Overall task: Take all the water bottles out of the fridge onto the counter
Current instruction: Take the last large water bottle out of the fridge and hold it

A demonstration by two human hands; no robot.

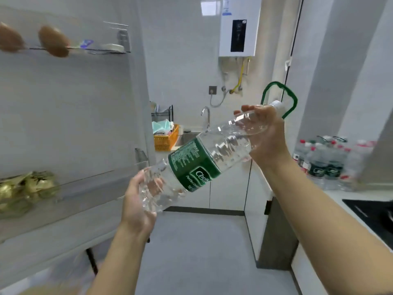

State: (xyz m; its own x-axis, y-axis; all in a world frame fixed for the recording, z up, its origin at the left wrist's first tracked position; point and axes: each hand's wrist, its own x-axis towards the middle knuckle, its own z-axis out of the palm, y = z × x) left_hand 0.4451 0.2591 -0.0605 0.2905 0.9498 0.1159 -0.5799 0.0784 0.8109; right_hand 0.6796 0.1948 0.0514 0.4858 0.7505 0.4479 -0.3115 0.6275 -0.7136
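Head view: big clear water bottle (204,160) with a green label, in mid-air in front of the open fridge door (74,116), not on any surface. Long axis diagonal: white cap (278,105) points up-right, base down-left. Green carry loop (292,99) hangs off the neck. Right hand (268,137) grips the shoulder just below the cap. Left hand (136,205) cups the base, fingers curled round it. Other bottles (325,162) stand clustered on the tabletop (365,194) at right, near a black cooktop (370,213).

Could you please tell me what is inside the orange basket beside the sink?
Crumpled pale-green cloths, or something like them, are heaped in the orange basket. Whatever lies beneath them is covered.
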